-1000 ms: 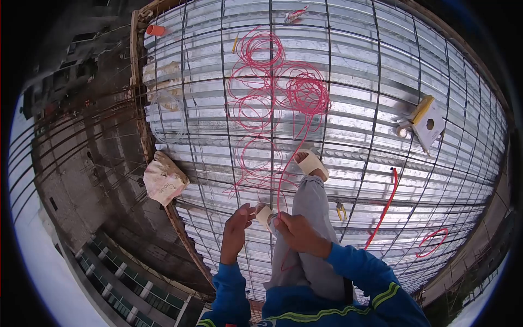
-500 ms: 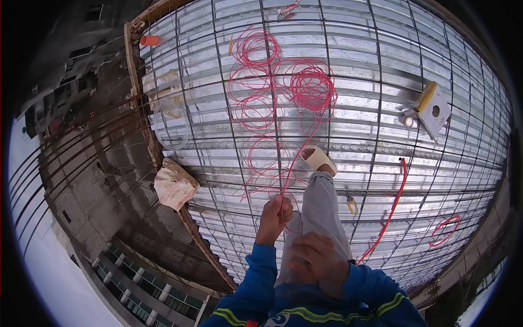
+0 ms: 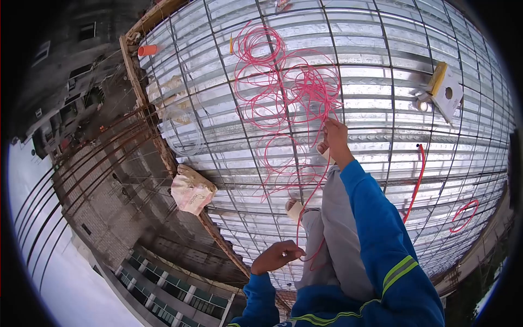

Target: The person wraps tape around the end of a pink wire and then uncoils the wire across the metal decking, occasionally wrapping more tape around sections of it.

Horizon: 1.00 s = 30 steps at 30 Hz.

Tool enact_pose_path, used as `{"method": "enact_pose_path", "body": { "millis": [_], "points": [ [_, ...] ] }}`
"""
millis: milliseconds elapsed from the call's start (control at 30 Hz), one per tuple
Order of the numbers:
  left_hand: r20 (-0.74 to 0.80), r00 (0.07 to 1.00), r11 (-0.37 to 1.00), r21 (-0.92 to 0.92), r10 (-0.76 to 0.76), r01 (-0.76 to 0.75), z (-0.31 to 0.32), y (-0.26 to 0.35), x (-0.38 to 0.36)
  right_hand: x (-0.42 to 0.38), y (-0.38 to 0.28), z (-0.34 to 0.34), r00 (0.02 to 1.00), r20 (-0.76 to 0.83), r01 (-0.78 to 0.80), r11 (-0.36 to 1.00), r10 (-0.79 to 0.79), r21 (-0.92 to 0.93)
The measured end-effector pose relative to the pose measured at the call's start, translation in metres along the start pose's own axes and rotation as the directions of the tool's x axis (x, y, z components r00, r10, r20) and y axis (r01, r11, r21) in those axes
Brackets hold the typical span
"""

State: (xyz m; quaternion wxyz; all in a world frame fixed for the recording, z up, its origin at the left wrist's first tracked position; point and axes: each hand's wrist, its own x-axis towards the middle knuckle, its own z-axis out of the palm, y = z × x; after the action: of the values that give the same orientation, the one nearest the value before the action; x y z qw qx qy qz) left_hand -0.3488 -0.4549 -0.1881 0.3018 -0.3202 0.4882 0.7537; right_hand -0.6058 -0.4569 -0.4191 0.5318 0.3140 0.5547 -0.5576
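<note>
Thin red wire lies in loose, tangled loops over a rebar grid on ribbed metal decking. My right hand reaches forward at the near side of the densest coil, its fingers closed on the wire. Close to my body, my left hand pinches the same wire between thumb and fingers. A length of it hangs between both hands and curves past my grey trousers. My sandalled feet stand on the decking, one partly hidden behind my right hand.
At the right are a white-and-yellow box and a red tube. A filled sack sits by the wooden deck edge, beyond which the ground drops away. Clear tubing and an orange pipe piece lie at the left.
My right hand has moved from near my waist forward to the coil. My left hand has drawn back towards my body, still on the wire. A second foot now shows.
</note>
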Motion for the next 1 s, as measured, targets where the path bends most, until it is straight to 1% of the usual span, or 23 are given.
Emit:
{"method": "enact_pose_path", "body": {
  "millis": [33,67,100,133,167,233,267,300,333,367,400,467,500,567,600,667,700,733,800,833,900,933,1000],
  "points": [
    [-0.247,0.967,0.997,0.029,-0.063,0.073,-0.002,-0.002,0.000,-0.010,0.001,0.000,0.994,0.049,0.099,0.994,-0.096,-0.047],
    [-0.464,0.880,0.995,-0.041,-0.101,0.092,-0.006,-0.010,0.007,-0.021,0.003,-0.002,0.978,0.099,0.194,0.977,-0.185,-0.091],
    [-0.600,0.792,0.992,-0.113,-0.113,0.055,-0.017,-0.010,0.018,-0.039,0.000,-0.002,0.978,0.105,0.190,0.978,-0.180,-0.091],
    [-0.692,0.707,0.962,-0.265,-0.143,-0.065,-0.021,-0.009,0.029,-0.057,-0.003,-0.003,0.964,0.160,0.241,0.952,-0.212,-0.188],
    [-0.714,0.670,0.917,-0.378,-0.202,-0.127,-0.027,-0.001,0.043,-0.077,-0.008,-0.002,0.946,0.220,0.295,0.914,-0.239,-0.277],
    [-0.766,0.633,0.943,-0.285,-0.115,-0.174,-0.031,0.002,0.068,-0.112,-0.010,-0.002,0.941,0.256,0.295,0.908,-0.221,-0.298],
    [-0.765,0.637,0.930,-0.297,-0.096,-0.216,-0.030,0.013,0.080,-0.129,-0.010,-0.004,0.937,0.283,0.295,0.899,-0.206,-0.323],
    [-0.712,0.681,0.867,-0.437,-0.170,-0.241,-0.029,0.021,0.091,-0.143,-0.010,-0.007,0.939,0.287,0.281,0.902,-0.189,-0.327],
    [-0.595,0.766,0.737,-0.626,-0.242,-0.253,-0.028,0.029,0.101,-0.156,-0.010,-0.009,0.922,0.333,0.326,0.860,-0.197,-0.393],
    [-0.428,0.868,0.466,-0.840,-0.252,-0.279,-0.027,0.038,0.105,-0.168,-0.010,-0.011,0.902,0.380,0.372,0.810,-0.202,-0.453],
    [-0.344,0.908,0.285,-0.919,-0.237,-0.274,-0.025,0.046,0.107,-0.179,-0.011,-0.011,0.904,0.383,0.363,0.813,-0.189,-0.455],
    [-0.470,0.858,0.524,-0.793,-0.206,-0.309,-0.016,0.058,0.112,-0.197,-0.013,-0.014,0.877,0.442,0.423,0.740,-0.189,-0.523],
    [-0.461,0.861,0.520,-0.800,-0.216,-0.299,-0.013,0.057,0.110,-0.203,-0.011,-0.018,0.878,0.440,0.429,0.718,-0.189,-0.548],
    [-0.447,0.889,0.740,-0.631,-0.100,-0.234,-0.011,0.057,0.104,-0.211,-0.014,-0.019,0.868,0.437,0.467,0.686,-0.235,-0.558],
    [-0.444,0.890,0.738,-0.634,-0.104,-0.231,-0.010,0.062,0.099,-0.214,-0.015,-0.019,0.848,0.445,0.514,0.650,-0.288,-0.559],
    [-0.453,0.891,0.823,-0.516,-0.026,-0.239,-0.009,0.082,0.089,-0.209,-0.012,-0.023,0.817,0.471,0.565,0.627,-0.333,-0.536],
    [-0.517,0.856,0.867,-0.426,0.003,-0.260,-0.005,0.087,0.088,-0.208,-0.011,-0.025,0.780,0.496,0.617,0.601,-0.380,-0.509],
    [-0.517,0.856,0.866,-0.427,0.001,-0.259,-0.005,0.090,0.085,-0.208,-0.011,-0.027,0.781,0.497,0.615,0.601,-0.378,-0.509],
    [-0.568,0.823,0.989,-0.122,-0.003,-0.080,-0.008,0.096,0.079,-0.209,-0.013,-0.030,0.826,0.470,0.555,0.593,-0.311,-0.584],
    [-0.569,0.823,0.989,-0.123,-0.001,-0.083,-0.007,0.102,0.076,-0.207,-0.012,-0.031,0.825,0.472,0.557,0.591,-0.311,-0.584],
    [-0.717,0.683,0.989,0.131,0.139,-0.063,-0.003,0.110,0.071,-0.203,-0.008,-0.034,0.756,0.492,0.654,0.532,-0.432,-0.538],
    [-0.716,0.684,0.989,0.129,0.141,-0.068,0.000,0.110,0.070,-0.202,-0.010,-0.034,0.755,0.492,0.655,0.527,-0.433,-0.541],
    [-0.774,0.576,0.965,0.195,0.263,-0.178,0.005,0.110,0.069,-0.203,-0.012,-0.033,0.772,0.467,0.635,0.518,-0.431,-0.572]
  ]
}}
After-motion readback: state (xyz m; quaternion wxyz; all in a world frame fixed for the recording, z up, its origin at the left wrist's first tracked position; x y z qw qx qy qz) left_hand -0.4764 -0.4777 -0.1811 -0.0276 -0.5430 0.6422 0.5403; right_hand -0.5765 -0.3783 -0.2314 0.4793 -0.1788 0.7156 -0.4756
